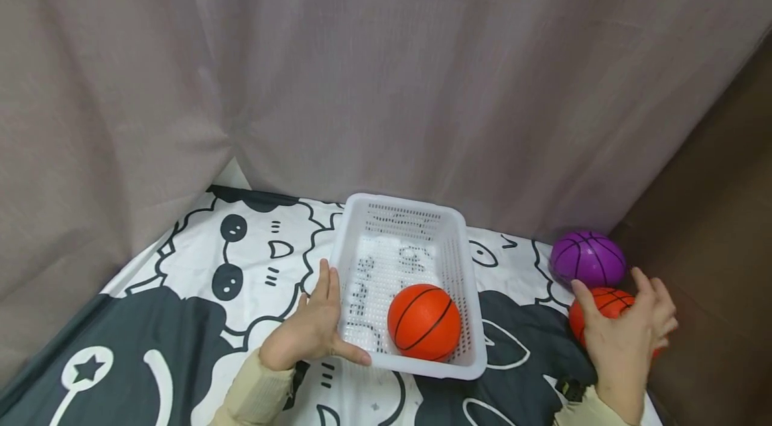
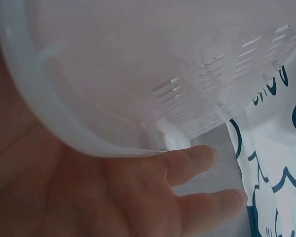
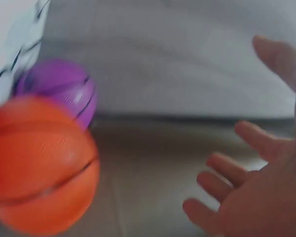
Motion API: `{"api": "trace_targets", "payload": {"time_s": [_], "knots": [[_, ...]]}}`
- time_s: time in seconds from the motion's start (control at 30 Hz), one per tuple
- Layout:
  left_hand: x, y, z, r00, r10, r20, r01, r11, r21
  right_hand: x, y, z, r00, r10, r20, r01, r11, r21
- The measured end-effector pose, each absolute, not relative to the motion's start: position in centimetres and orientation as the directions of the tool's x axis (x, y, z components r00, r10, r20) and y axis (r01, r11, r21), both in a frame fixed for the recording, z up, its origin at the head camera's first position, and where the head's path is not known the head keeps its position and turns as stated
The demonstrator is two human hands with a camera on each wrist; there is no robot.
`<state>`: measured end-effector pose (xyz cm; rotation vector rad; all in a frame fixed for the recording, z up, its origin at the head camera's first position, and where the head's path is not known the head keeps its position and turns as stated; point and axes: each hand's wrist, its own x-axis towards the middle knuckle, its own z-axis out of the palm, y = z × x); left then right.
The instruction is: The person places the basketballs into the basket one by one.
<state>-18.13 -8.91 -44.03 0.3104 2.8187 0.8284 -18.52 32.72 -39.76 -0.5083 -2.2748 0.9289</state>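
A white plastic basket (image 1: 404, 201), rectangular with rounded corners and slotted, perforated walls, stands on a printed cloth (image 1: 163, 319). Inside, at its near right corner, sits an orange ball (image 1: 425, 322) with black seam lines. The left hand (image 1: 310, 335) rests against the basket's near left corner, fingers extended along the wall and thumb spread over the near rim. At the right, a glossy purple ball (image 1: 588, 258) lies just beside a second orange ball (image 1: 609, 302), both black-seamed. The right hand (image 1: 627, 339) is beside this orange ball, fingers spread; the right wrist view is blurred, but they seem apart from it. Bold cartoon shapes cover the cloth; behind hangs a creased, woven-looking greyish curtain (image 1: 422, 78).
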Motion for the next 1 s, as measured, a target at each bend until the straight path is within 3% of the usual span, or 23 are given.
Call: {"api": "trace_targets", "payload": {"time_s": [0.23, 0.57, 1.0], "knots": [[-18.0, -8.9, -43.9, -0.96, 0.25, -0.125, 0.14, 0.818, 0.558, -18.2, 36.5, -41.5, -0.674, 0.698, 0.242, 0.307, 0.563, -0.767], [-18.1, -8.8, -44.1, -0.961, 0.248, -0.125, 0.138, 0.818, 0.558, -19.0, 38.4, -44.0, -0.717, 0.694, 0.068, 0.444, 0.529, -0.723], [-18.0, -8.8, -44.0, -0.961, 0.243, -0.135, 0.127, 0.816, 0.563, -19.8, 39.3, -46.6, -0.699, 0.713, -0.054, 0.538, 0.475, -0.697]]}}
